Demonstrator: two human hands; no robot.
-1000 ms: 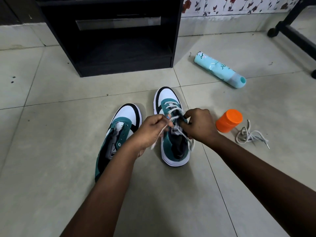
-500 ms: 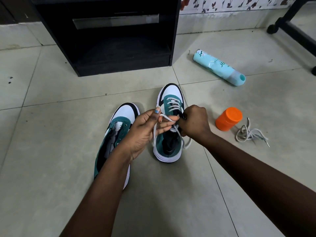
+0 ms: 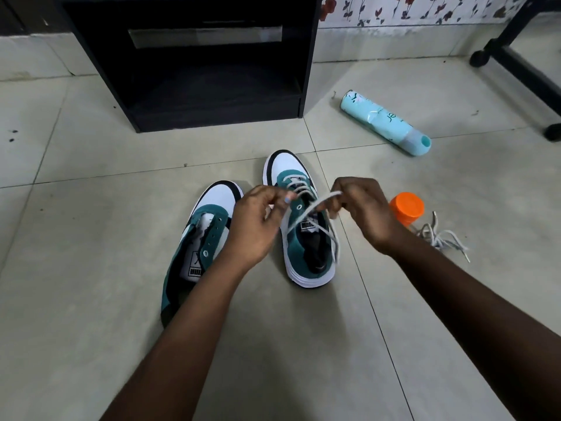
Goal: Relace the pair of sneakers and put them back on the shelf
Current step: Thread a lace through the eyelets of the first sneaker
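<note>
- The right-hand sneaker (image 3: pixel 303 232), green, white and black, stands on the tiled floor (image 3: pixel 91 238) with its toe toward the black shelf unit (image 3: pixel 194 65); a grey lace (image 3: pixel 306 208) already crosses its lower eyelets near the toe.
- The left hand (image 3: pixel 255 226) pinches one end of that lace between thumb and fingertips, just above the sneaker's left eyelet row.
- The right hand (image 3: pixel 361 208) is curled round the other end, pulling it up and away from the sneaker's right side; a loop of lace hangs down past the heel.
- The second sneaker (image 3: pixel 200 244) lies just left of the first, tongue showing and eyelets bare: no lace in it.
- A loose grey lace (image 3: pixel 440 238) lies in a heap well right of the laced sneaker, beyond an orange cap (image 3: pixel 406 208), presumably meant for the second sneaker.
- A pale blue spray can (image 3: pixel 385 121) lies on its side farther off, between the sneakers and the wall.
- Judged from this, the task is less than halfway: one sneaker is partly laced with upper eyelets left, the other is untouched, and neither is on the shelf.
- The left forearm hides the second sneaker's heel; exactly which eyelets are threaded behind the hands cannot be made out.
</note>
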